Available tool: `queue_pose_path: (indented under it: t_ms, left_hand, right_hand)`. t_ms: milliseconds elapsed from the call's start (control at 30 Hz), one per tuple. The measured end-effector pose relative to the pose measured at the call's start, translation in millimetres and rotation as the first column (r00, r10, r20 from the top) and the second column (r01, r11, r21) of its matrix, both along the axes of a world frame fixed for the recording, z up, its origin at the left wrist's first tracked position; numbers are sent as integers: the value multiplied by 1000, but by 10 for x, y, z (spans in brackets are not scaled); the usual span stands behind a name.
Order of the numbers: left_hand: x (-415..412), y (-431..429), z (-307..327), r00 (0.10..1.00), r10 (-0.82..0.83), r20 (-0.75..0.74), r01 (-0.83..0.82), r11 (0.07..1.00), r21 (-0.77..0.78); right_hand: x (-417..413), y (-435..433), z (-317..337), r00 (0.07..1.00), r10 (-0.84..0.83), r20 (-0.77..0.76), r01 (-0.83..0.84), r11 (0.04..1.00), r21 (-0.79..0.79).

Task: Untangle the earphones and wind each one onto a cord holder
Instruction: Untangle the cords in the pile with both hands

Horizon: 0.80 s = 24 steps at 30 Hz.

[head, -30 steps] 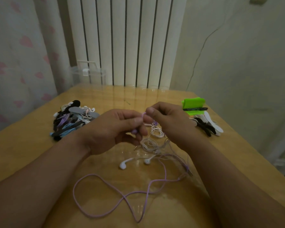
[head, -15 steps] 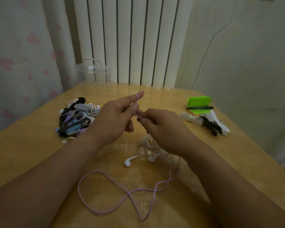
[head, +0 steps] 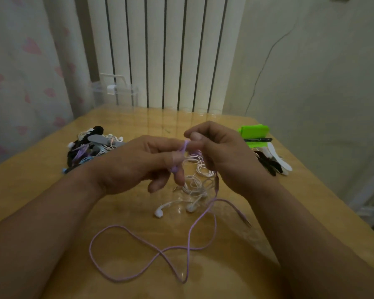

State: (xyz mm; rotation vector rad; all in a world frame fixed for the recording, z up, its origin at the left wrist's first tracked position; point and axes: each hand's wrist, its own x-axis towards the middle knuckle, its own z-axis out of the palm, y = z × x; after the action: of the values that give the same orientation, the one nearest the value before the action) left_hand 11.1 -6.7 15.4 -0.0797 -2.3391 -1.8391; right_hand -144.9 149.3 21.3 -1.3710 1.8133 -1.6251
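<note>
- Table (head: 30,190): both forearms are held over the wooden top, reaching in from the near edge.
- Left hand (head: 134,165): it is raised over the table's middle with its back to the camera. The fingers are curled, and the purple cord (head: 162,251) is looped round the forefinger and caught again by a lower bent finger.
- Right hand (head: 222,156): it is held just beside the left, fingertips meeting. Thumb and forefinger are pinched on the cord at the loop, and the other fingers are curled in.
- Purple cord: it hangs from the hands and lies in a loose figure-of-eight on the near table, with the plug end to the right.
- White earphones (head: 194,188): a tangled heap lies below the hands, with two buds toward the near side.
- Pile (head: 91,147): wound earphones are heaped at the far left.
- Holders (head: 274,160): black and white ones lie at the far right.
</note>
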Motion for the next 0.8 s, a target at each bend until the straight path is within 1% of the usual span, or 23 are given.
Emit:
queue_pose_path:
  t_ms: [67, 100, 133, 167, 233, 267, 300, 333, 400, 467, 533, 567, 600, 667, 733, 800]
  left_hand:
    - [-8, -12, 17, 992, 93, -87, -75, 980, 184]
    - [-25, -24, 23, 980, 160, -122, -122, 955, 269]
    - [-50, -38, 26, 962, 230, -146, -171, 927, 333]
    - [-76, -51, 22, 942, 296, -159, -221, 902, 370]
    - [-108, -71, -2, 902, 393, -178, -310, 878, 365]
    - [-117, -74, -20, 881, 431, -196, -358, 877, 321]
    - [-119, -77, -43, 855, 469, -222, -420, 876, 235]
    - [-118, -71, -65, 824, 504, -258, -493, 863, 111]
    - [-117, -57, -109, 771, 537, -342, -603, 789, -119]
    - [-119, -47, -147, 738, 525, -423, -657, 700, -278]
    - [-112, -49, -159, 744, 489, -455, -665, 607, -435]
    - [-108, -54, -153, 774, 467, -427, -633, 585, -508]
    - [-95, -60, -138, 816, 448, -365, -576, 582, -574]
    - [-68, -60, -113, 894, 393, -215, -434, 642, -631]
    - [-47, -38, -71, 944, 315, -102, -313, 752, -580]
    - [-28, 4, -32, 972, 236, -21, -215, 842, -495]
  right_hand:
    - [39, -50, -54, 999, 14, 43, -15, 1000, 20]
    - [62, -80, -89, 1000, 3, 7, -3, 999, 37]
    - [87, -107, -118, 998, -17, -68, 21, 998, 61]
    - [118, -133, -145, 987, -32, -156, 48, 994, 94]
    - [185, -183, -186, 964, -22, -265, 64, 987, 151]
    - [219, -199, -196, 957, -1, -288, 51, 985, 167]
    - [248, -210, -204, 950, 16, -311, 43, 983, 179]
    - [270, -214, -207, 943, 22, -333, 45, 980, 192]
    - [282, -207, -208, 923, 21, -384, 67, 975, 214]
    - [258, -186, -198, 897, 19, -442, 100, 965, 244]
    - [211, -148, -163, 878, -7, -479, 144, 958, 250]
    - [175, -125, -135, 880, -33, -475, 164, 958, 237]
    - [138, -100, -101, 893, -62, -445, 177, 959, 220]
    - [76, -48, -28, 928, -91, -361, 169, 967, 192]
    - [24, 3, 18, 958, -76, -277, 122, 981, 153]
    - [-23, 35, 38, 981, -41, -190, 64, 991, 116]
